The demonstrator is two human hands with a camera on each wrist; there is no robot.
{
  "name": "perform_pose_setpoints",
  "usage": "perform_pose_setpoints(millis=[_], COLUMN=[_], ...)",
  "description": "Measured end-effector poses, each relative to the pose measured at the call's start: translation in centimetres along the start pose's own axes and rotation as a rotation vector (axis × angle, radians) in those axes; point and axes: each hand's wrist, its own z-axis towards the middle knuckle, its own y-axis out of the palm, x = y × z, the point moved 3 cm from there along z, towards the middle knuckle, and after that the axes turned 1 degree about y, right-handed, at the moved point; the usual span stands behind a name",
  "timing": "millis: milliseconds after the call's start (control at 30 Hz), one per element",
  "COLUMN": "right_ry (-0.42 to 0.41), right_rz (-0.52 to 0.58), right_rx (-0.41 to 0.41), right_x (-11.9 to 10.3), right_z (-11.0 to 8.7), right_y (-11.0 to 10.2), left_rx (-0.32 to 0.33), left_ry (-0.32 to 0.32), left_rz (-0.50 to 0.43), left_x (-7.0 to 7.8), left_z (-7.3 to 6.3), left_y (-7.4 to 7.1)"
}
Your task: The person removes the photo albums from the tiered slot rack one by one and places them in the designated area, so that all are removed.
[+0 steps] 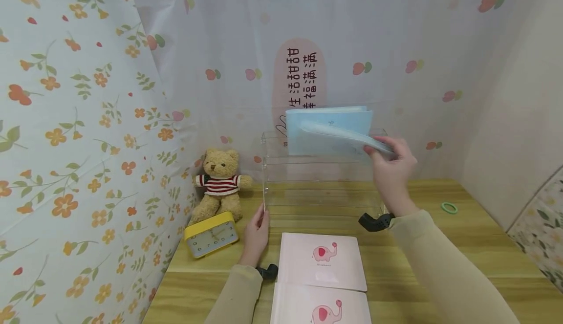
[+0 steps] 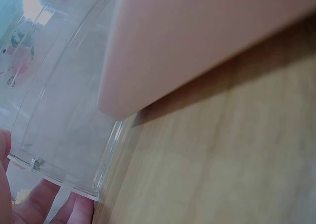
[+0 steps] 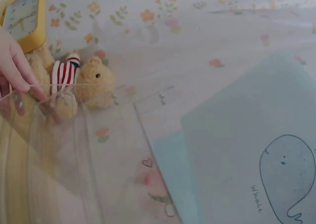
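Note:
In the head view my right hand [image 1: 394, 160] pinches one end of a light blue notebook [image 1: 352, 133], tilted over the top of a clear acrylic rack [image 1: 265, 177]. A second light blue notebook [image 1: 352, 117] stands behind it at the rack's top tier. The right wrist view shows a whale drawing and the word "Whale" on the nearer notebook's cover [image 3: 237, 130]. My left hand [image 1: 256, 231] holds the rack's lower left side, fingers [image 2: 37, 204] and thumb on either side of the clear panel.
Two pink elephant notebooks [image 1: 303, 260] lie in front of the rack on the wooden table [image 1: 413, 250]. To the left sit a teddy bear [image 1: 220, 184] in a striped shirt and a yellow clock [image 1: 212, 236]. A green ring [image 1: 449, 207] lies at the right. Patterned cloth hangs behind.

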Motion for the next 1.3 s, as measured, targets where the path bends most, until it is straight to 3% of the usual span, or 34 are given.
perform_pose_setpoints(millis=[200,433,633,867,1067,1300], right_ry=[0.064,0.198,0.281,0.252,0.295,0.291], right_rz=[0.033,0.133,0.304,0.373,0.449,0.484], right_rx=[0.136,0.311,0.389,0.47,0.582,0.706], right_x=[2.2,5.0,6.4,6.0,6.4,5.4], right_z=[-2.6,-5.1,-6.6,-6.2,-5.2,-4.6], right_y=[-3.4,-6.5,-8.3,-10.3,-11.8,-13.3], left_rx=[-0.008,-0.014,-0.01,-0.016,-0.01,-0.004], left_ry=[0.004,0.002,-0.012,0.012,0.015,0.009], left_rz=[0.004,0.017,0.013,0.021,0.016,0.032], left_x=[0.1,-0.1,-0.2,-0.4,0.0,0.0], left_z=[-0.2,-0.5,-0.9,-0.3,0.0,-0.1], left_y=[0.2,0.1,0.1,0.4,0.2,0.1])
